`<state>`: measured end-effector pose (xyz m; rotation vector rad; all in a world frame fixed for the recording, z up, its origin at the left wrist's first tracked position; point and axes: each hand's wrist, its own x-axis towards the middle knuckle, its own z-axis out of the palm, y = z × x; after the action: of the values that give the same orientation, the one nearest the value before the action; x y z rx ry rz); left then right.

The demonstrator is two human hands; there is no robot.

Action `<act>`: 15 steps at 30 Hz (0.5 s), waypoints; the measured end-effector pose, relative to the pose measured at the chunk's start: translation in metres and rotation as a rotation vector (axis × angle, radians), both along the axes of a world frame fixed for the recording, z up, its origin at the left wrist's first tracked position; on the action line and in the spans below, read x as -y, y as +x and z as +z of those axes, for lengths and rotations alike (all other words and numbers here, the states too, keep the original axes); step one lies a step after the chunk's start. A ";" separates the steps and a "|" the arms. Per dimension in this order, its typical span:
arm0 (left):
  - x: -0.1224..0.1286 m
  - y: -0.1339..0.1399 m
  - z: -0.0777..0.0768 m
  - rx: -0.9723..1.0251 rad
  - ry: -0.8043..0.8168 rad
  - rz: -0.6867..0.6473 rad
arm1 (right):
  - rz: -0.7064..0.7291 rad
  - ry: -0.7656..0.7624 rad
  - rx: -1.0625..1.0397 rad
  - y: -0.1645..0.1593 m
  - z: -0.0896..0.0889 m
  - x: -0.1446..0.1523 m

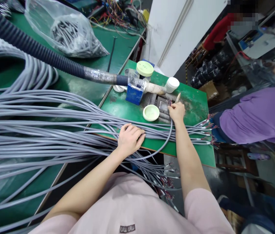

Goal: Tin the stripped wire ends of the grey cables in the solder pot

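Observation:
My right hand [177,112] pinches a grey cable [170,134] near its end. The cable's thin coloured wires [170,102] stick out over a small square metal pot with a shiny silvery surface [163,106]. From my fingers the cable curves down and back to the left. My left hand [130,139] lies on a wide bundle of grey cables [79,113], fingers loosely stretched across them. Close to the pot stand a pale green lid or shallow dish [151,112] and a white tub [172,84]. A hose nozzle [155,88] points across the pot's far side.
A ribbed black hose [61,61] runs in from the upper left, beside a blue box [134,93]. A plastic bag of short grey pieces [71,32] and coiled cable [27,65] lie on the green table [79,79]. At right is a person in purple [256,115].

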<state>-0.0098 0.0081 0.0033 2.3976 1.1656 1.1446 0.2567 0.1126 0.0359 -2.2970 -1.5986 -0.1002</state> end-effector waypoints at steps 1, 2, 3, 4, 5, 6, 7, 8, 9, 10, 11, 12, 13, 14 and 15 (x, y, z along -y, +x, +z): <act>0.000 0.000 0.000 -0.002 0.008 0.002 | 0.005 0.004 0.000 0.000 0.002 0.001; 0.000 0.000 0.000 -0.001 0.016 0.002 | 0.016 0.015 -0.009 0.000 0.004 0.002; 0.000 0.000 0.000 0.003 0.024 0.001 | 0.030 0.033 -0.031 0.000 0.006 0.004; 0.000 0.001 0.000 0.009 0.031 0.000 | 0.051 0.057 -0.070 -0.001 0.009 0.007; 0.000 0.001 0.000 0.014 0.034 0.001 | 0.075 0.087 -0.131 -0.003 0.013 0.012; -0.001 0.001 0.000 0.017 0.033 0.003 | 0.107 0.119 -0.215 -0.006 0.017 0.018; -0.001 0.000 0.000 0.019 0.031 0.007 | 0.145 0.145 -0.315 -0.011 0.021 0.027; -0.001 0.000 0.001 0.022 0.024 0.009 | 0.183 0.165 -0.418 -0.018 0.026 0.037; -0.001 0.000 0.002 0.032 0.012 0.006 | 0.224 0.174 -0.514 -0.026 0.030 0.048; -0.001 -0.001 0.003 0.056 -0.009 0.000 | 0.262 0.166 -0.582 -0.035 0.034 0.060; 0.001 -0.001 0.005 0.097 -0.042 -0.008 | 0.288 0.166 -0.617 -0.045 0.038 0.073; 0.004 -0.001 0.007 0.162 -0.093 -0.018 | 0.310 0.161 -0.622 -0.056 0.041 0.087; 0.007 0.001 0.009 0.252 -0.167 -0.027 | 0.329 0.153 -0.616 -0.067 0.043 0.099; 0.012 0.003 0.012 0.359 -0.266 -0.038 | 0.347 0.144 -0.594 -0.077 0.044 0.111; 0.018 0.006 0.015 0.478 -0.383 -0.052 | 0.365 0.129 -0.553 -0.086 0.045 0.122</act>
<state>-0.0038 -0.0100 0.0179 1.7355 1.0376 1.2508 0.1705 -0.0093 0.0812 -1.6951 -1.6091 0.4640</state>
